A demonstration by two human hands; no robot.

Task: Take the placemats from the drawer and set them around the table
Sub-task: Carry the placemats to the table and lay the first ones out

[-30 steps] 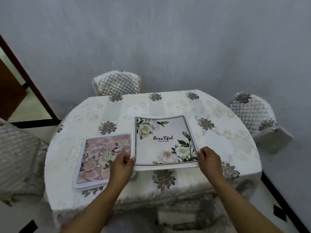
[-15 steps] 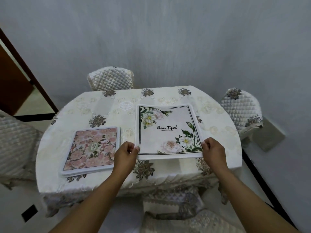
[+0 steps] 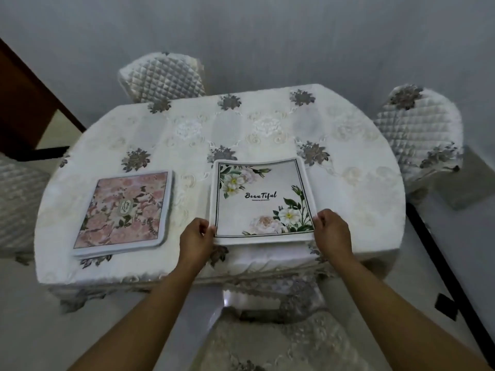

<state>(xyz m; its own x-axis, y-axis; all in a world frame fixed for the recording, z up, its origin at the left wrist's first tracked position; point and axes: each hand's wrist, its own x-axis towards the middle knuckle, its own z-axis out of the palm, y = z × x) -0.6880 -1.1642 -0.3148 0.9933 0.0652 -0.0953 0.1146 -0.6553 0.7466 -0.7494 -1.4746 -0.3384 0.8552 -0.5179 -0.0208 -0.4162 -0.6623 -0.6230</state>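
White floral placemat [image 3: 261,200] is pinched at its near corners by left hand [image 3: 197,236] and right hand [image 3: 333,231]; judged light, flexible, best supported at edges.

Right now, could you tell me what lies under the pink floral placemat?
The pink floral placemat tops a stack; more mat edges show beneath. Their number and patterns are hidden. The tablecloth lies under them.

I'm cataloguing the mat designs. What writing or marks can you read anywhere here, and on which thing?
"BeauTiful": black script at the middle of the white floral placemat.
Small line under that word: too small to read.
Emblem at the centre of the pink floral placemat: too blurred to read.
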